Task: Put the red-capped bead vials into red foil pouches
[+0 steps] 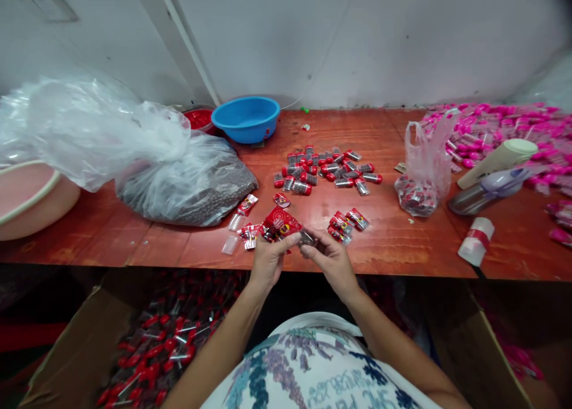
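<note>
My left hand is closed on a red printed packet, which sticks up above its thumb. My right hand pinches a small clear bottle with dark contents, partly hidden by the fingers and touching the packet. Both hands are just over the table's front edge. Behind them lies a loose group of small red-capped bottles. A small pile of red packets is right of the hands, and more red labels lie to the left.
A plastic bag of dark beads, a blue basin and a pale basin stand left. To the right are a small knotted bag, a tumbler and a pink heap. Below, a carton holds red-capped bottles.
</note>
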`<state>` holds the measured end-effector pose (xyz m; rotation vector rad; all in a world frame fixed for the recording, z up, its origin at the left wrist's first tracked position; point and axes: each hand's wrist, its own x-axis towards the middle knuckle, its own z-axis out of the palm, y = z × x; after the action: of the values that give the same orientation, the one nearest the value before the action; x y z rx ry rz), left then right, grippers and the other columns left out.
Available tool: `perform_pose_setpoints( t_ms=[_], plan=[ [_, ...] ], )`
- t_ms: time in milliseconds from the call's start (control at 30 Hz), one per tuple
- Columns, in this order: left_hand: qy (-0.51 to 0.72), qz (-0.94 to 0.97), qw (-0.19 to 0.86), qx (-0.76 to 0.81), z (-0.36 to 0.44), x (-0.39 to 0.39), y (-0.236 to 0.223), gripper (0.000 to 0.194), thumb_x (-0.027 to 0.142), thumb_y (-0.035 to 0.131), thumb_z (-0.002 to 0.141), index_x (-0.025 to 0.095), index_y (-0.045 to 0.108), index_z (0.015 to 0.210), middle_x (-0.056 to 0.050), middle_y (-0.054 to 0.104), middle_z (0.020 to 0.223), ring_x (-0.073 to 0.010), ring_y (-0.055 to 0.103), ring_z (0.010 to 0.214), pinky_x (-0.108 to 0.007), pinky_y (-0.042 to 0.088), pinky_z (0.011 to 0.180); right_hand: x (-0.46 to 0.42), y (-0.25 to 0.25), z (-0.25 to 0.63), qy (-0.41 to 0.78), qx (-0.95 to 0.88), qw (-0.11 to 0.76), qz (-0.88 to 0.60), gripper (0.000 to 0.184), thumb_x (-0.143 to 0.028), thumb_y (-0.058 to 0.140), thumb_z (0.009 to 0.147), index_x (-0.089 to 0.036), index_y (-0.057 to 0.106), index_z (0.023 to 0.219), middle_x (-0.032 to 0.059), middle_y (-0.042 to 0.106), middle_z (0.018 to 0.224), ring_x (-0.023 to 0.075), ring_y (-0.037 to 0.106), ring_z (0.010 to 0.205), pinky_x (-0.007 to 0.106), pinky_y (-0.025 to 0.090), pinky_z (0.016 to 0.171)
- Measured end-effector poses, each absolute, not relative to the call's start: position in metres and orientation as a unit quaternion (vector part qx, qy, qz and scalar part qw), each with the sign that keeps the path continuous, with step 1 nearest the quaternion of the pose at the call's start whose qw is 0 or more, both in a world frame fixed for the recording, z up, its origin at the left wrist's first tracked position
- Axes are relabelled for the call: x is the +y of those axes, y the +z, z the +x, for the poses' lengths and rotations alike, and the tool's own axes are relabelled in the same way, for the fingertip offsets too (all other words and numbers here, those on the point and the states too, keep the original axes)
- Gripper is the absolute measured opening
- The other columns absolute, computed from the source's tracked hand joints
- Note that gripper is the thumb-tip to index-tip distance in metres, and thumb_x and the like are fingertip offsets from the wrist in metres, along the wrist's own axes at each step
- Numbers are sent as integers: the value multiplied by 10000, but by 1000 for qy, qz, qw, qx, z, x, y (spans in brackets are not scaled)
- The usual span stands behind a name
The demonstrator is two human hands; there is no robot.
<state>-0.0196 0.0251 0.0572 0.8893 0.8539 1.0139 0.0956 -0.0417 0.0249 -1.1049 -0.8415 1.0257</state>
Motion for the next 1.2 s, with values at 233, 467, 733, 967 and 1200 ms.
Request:
perform_pose_setpoints(
  t_ms=[233,467,733,967,1200],
  plan=[
    [447,430,673,404,-13,21,58,237,158,820,539,127,668,718,-5,666,679,-112,589,590,-211,452,557,-50,19,98,376,-408,644,-526,371,-251,654,794,-284,629,1163,26,561,970,145,594,820,288,548,701],
    [449,427,675,401,-4,13,53,232,191,814,556,134,662,723,-6,656,666,-129,584,596,-224,429,549,-57,25,105,480,-310,676,-467,472,-260,708,731,-268,576,1184,-6,587,908,121,624,687,279,563,629],
    [438,435,694,370,5,3,63,203,144,806,517,140,641,635,2,629,624,-122,558,559,-236,449,567,-73,22,114,427,-366,652,-508,334,-249,698,745,-232,635,1073,15,608,921,135,608,745,287,559,669],
    [360,482,707,372,9,2,62,155,119,772,541,133,668,655,-10,632,606,-125,545,543,-234,419,543,-82,20,115,462,-309,682,-475,466,-232,708,732,-271,543,1166,-16,600,881,120,627,670,288,565,626],
    [442,422,688,392,21,-15,50,206,133,813,501,129,657,636,-8,635,599,-126,552,532,-240,438,549,-86,3,111,362,-347,667,-552,385,-299,645,797,-232,590,1172,30,588,977,134,599,776,303,547,706]
  ],
)
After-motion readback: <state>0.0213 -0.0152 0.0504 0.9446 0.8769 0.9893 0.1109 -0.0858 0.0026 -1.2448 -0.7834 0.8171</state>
